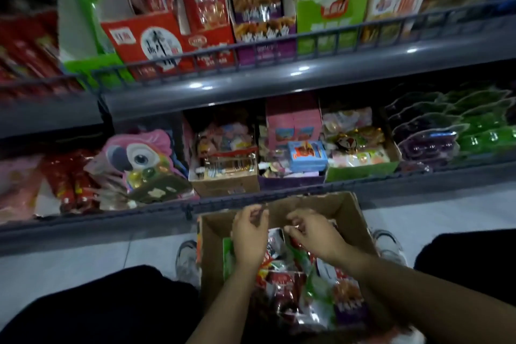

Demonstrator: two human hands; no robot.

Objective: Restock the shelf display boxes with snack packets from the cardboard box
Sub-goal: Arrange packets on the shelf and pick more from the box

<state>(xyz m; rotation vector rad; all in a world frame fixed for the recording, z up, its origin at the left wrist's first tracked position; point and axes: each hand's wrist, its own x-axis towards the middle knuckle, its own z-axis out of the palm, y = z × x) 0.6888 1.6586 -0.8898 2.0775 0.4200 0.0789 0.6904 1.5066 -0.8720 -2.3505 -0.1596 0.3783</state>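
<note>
An open cardboard box [347,212] stands on the floor between my knees, holding several loose snack packets [284,282] in red, green and purple. Both hands are inside it near the far wall. My left hand [249,234] is curled, fingertips pinched near the box's far wall; whether it holds anything is unclear. My right hand [312,232] pinches a small shiny packet between thumb and fingers. On the upper shelf stand the display boxes: a red one [145,42], a purple one [265,33] and a green one [329,22], each with upright packets.
The lower shelf [279,198] just beyond the box carries a pink parrot pack [134,153], a brown carton [226,176], a purple-fronted box and a green tray [360,167]. Grey rails front both shelves. My shoes [187,257] flank the box on pale floor tiles.
</note>
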